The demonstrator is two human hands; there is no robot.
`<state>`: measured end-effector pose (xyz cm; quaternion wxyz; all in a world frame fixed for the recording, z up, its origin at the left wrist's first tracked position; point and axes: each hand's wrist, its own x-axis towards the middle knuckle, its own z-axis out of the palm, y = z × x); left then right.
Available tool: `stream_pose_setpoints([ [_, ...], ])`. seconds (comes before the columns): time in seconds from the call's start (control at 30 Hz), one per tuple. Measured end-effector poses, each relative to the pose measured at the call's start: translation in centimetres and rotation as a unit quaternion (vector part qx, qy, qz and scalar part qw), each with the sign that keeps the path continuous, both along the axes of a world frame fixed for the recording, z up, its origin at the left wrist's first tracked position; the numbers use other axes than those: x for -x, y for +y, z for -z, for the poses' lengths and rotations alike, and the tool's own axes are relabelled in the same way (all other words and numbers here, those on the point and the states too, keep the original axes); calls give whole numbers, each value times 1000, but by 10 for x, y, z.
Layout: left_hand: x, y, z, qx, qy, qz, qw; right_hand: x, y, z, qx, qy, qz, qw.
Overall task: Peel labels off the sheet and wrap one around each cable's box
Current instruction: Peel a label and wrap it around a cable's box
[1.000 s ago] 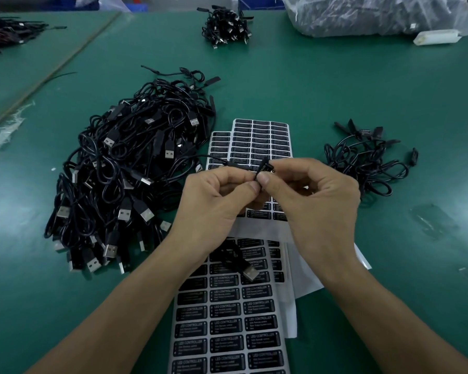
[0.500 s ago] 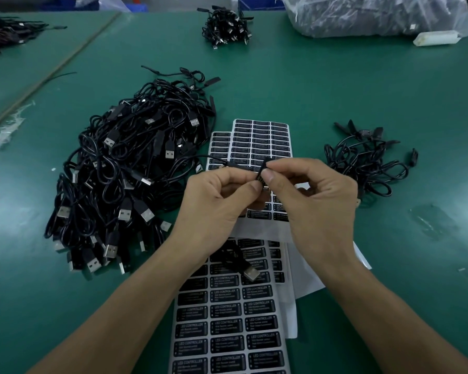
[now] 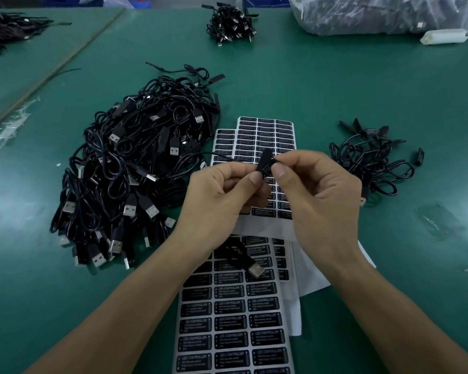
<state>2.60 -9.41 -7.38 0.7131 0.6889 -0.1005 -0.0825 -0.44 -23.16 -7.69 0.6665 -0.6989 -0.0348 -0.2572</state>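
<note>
Fingers (image 3: 254,177) pinch a slim black box (image 3: 265,164) (rectangular).

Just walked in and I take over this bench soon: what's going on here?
A person pinches one cable's small black box between the left hand and right hand, above the label sheets, apparently labelling it. A big pile of cables lies on the green table to their left; a smaller pile lies to the right.

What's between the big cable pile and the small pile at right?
Head view: label sheets, and above them the left hand and right hand pinching a cable's box.
</note>
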Motion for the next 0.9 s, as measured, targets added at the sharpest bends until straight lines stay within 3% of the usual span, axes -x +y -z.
stream_pose_setpoints([
  [0.37,0,1,1,2,-9,7,1000,-3,-3,-1,-64,26,-27,997],
  [0.9,-1,0,3,-10,-16,11,1000,-3,-4,-2,-21,30,-10,999],
])
